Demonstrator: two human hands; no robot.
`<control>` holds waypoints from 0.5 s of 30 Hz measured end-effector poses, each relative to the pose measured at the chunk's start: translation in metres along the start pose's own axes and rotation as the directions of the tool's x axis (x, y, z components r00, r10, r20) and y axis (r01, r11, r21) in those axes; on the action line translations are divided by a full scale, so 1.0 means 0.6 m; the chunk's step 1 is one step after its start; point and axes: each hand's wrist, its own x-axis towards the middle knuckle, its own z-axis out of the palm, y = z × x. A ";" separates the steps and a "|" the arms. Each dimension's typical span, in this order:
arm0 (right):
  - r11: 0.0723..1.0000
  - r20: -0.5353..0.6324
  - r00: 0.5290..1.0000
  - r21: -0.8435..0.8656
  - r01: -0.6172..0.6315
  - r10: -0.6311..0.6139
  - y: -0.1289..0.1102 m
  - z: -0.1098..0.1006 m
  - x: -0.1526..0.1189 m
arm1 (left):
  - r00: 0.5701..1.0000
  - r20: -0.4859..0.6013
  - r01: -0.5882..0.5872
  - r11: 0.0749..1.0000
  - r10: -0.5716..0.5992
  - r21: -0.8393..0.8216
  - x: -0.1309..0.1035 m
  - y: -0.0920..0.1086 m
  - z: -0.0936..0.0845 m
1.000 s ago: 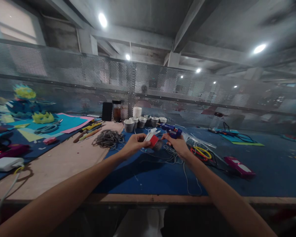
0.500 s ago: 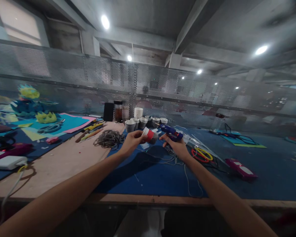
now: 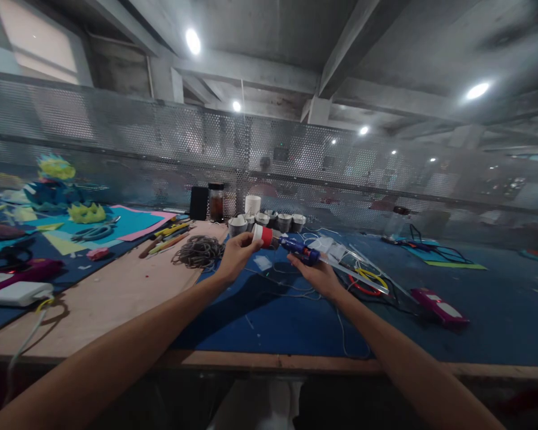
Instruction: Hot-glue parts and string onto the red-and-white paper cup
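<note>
My left hand [image 3: 238, 254] is closed on a small paper cup [image 3: 262, 235], white at one end with a red band and a grey part toward the right. The cup lies tilted on its side in the air above the blue mat [image 3: 233, 325]. In my right hand [image 3: 319, 273] is a blue glue gun [image 3: 301, 249], its nozzle pointing left at the cup's grey part. Whether the tip touches the cup I cannot tell. Several grey-wrapped cups [image 3: 238, 225] stand in a row behind, near a white cup stack [image 3: 252, 204].
A bundle of grey cord [image 3: 199, 251] lies left of my hands. Scissors [image 3: 94, 232] rest on coloured sheets [image 3: 137, 221]. Toward the right are red and yellow cables [image 3: 371, 279] and a magenta device [image 3: 440, 307]. A dark-lidded jar [image 3: 216, 203] stands before the mesh screen.
The glue gun has moved left and down, so its nozzle is now at the cup. My left hand has shifted the cup slightly left and turned it more onto its side.
</note>
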 end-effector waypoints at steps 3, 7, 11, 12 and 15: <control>0.997 0.025 1.000 -0.080 -0.005 0.007 0.007 0.002 -0.001 | 1.000 -0.015 -0.019 0.999 0.020 0.031 0.000 0.003 0.001; 0.990 0.021 1.000 -0.137 0.020 -0.017 0.006 -0.002 0.000 | 0.999 -0.007 -0.047 0.996 0.048 0.077 -0.001 0.006 0.003; 0.989 0.028 0.999 -0.143 0.033 -0.029 0.005 -0.002 0.002 | 0.999 -0.004 -0.052 0.995 0.053 0.084 -0.003 0.010 0.005; 0.987 0.030 0.999 -0.156 0.039 -0.035 0.006 -0.002 0.002 | 0.999 -0.001 -0.053 0.995 0.053 0.084 -0.004 0.012 0.006; 0.980 0.031 0.998 -0.191 0.061 -0.056 0.010 -0.001 0.005 | 0.999 -0.002 -0.051 0.994 0.051 0.097 -0.007 0.016 0.008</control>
